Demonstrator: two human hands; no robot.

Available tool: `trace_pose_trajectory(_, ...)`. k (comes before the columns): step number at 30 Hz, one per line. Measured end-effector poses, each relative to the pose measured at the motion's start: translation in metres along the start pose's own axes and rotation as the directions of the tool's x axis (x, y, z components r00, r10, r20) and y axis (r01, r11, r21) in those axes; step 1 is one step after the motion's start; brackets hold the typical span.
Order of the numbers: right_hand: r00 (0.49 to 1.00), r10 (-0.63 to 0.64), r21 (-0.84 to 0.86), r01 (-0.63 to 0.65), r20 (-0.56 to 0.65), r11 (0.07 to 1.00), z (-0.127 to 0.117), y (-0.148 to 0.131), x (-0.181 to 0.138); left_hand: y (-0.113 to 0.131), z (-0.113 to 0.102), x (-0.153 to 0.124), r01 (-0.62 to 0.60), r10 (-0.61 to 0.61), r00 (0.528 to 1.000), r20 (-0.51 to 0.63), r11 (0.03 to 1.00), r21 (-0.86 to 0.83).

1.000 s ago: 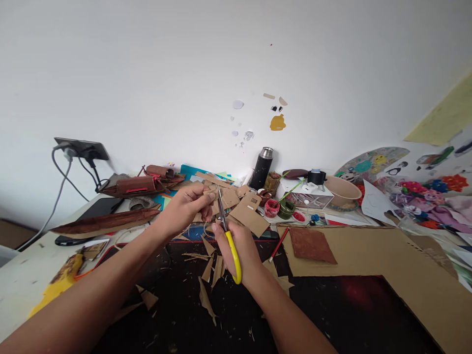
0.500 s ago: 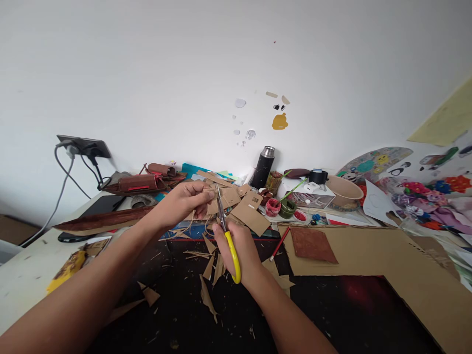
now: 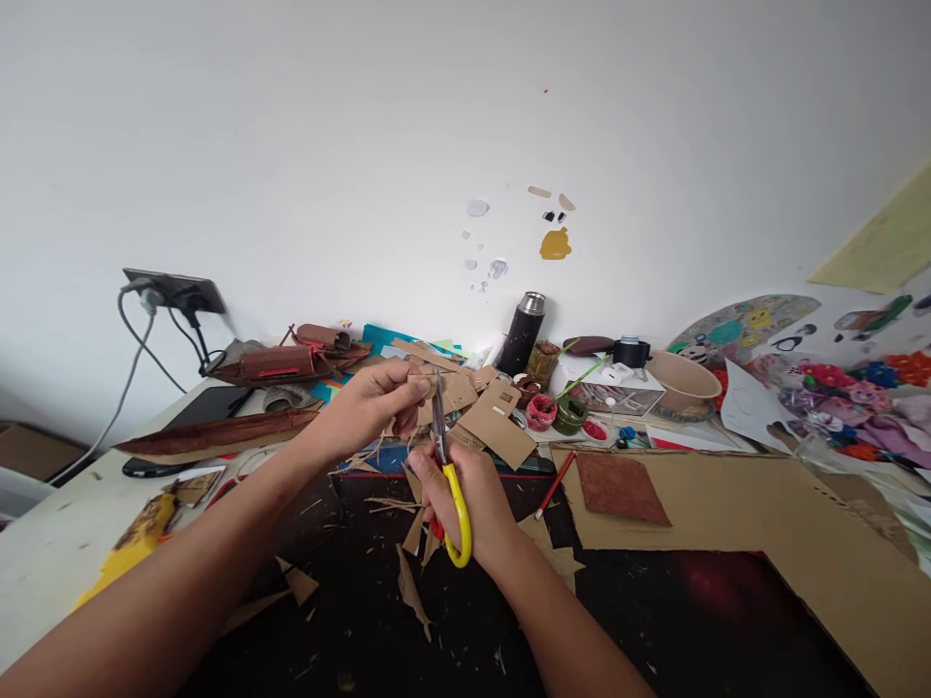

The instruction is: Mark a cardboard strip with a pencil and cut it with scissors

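Note:
My right hand (image 3: 476,494) is wrapped round a pair of scissors (image 3: 460,519) with yellow handles, a bit of red showing at the lower loop. Their metal blades point up and away, beside the fingertips of my left hand (image 3: 382,397). Those fingers pinch a small piece of brown cardboard (image 3: 428,371) at the blades; most of it is hidden by the fingers and blends with the pile behind. Below both hands, cardboard scraps (image 3: 413,591) and thin strips lie scattered on the dark mat (image 3: 349,620).
Behind the hands are a cardboard pile (image 3: 501,422), a black flask (image 3: 524,330) and paint jars (image 3: 542,412). To the right lie a red pencil (image 3: 557,485) and a brown-painted square (image 3: 624,487) on a large cardboard sheet (image 3: 727,494). A long brown-painted piece (image 3: 218,434) lies left.
The scissors have turned slightly more upright, and red on their handle now shows. My left hand keeps its pinch beside the blades. The whole view has shifted slightly.

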State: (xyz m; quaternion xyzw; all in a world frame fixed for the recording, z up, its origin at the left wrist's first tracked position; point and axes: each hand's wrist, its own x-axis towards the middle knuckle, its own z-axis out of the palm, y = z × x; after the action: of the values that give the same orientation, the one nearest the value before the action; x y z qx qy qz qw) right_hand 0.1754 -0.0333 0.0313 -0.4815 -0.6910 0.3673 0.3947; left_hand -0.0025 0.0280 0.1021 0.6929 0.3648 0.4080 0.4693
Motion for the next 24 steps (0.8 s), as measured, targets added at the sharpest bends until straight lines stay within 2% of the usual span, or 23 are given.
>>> trace_pose_trajectory(8, 0.997, 0.017, 0.162, -0.030, 0.080, 0.986, 0.003, 0.006, 0.000, 0.001, -0.006, -0.001, -0.016, 0.015, 1.000, 0.005, 0.998, 0.059)
trace_pose_trajectory(15, 0.997, 0.006, 0.144, -0.016, 0.073, 0.990, 0.005, 0.009, 0.000, -0.002, -0.007, 0.000, 0.002, -0.002, 1.000, 0.031, 1.000, 0.003)
trace_pose_trajectory(20, 0.991, 0.020, 0.245, -0.053, 0.134, 0.968, 0.002, 0.008, -0.002, -0.002, -0.009, 0.000, -0.019, 0.018, 1.000, 0.011, 0.996, 0.091)
trace_pose_trajectory(24, 0.986, 0.026, 0.247, -0.066, 0.163, 0.967, 0.000, 0.006, -0.001, -0.001, -0.011, 0.000, -0.032, 0.030, 0.999, 0.023, 0.995, 0.098)
